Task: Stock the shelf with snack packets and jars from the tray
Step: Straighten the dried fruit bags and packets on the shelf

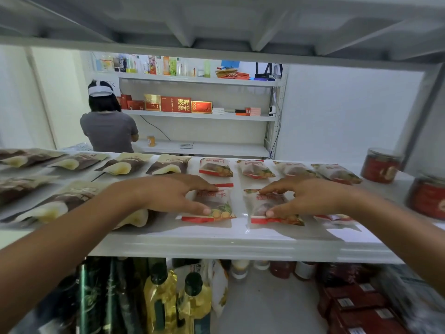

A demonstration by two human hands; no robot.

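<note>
Two red-and-white snack packets lie side by side on the white shelf [231,244]. My left hand [173,194] pinches the left packet [216,206] between fingers at its far edge and thumb at its near edge. My right hand [305,196] holds the right packet [269,208] in the same way. Behind them lies a row of several more red-and-white packets [255,168]. Brown-and-yellow packets [125,163] cover the shelf's left part. Two red jars [380,166] stand at the far right. No tray is in view.
The upper shelf board [216,51] hangs low overhead. Below the shelf stand oil bottles [163,297], dark bottles and red boxes [361,307]. A person [108,126] stands with their back to me at a far rack of boxes.
</note>
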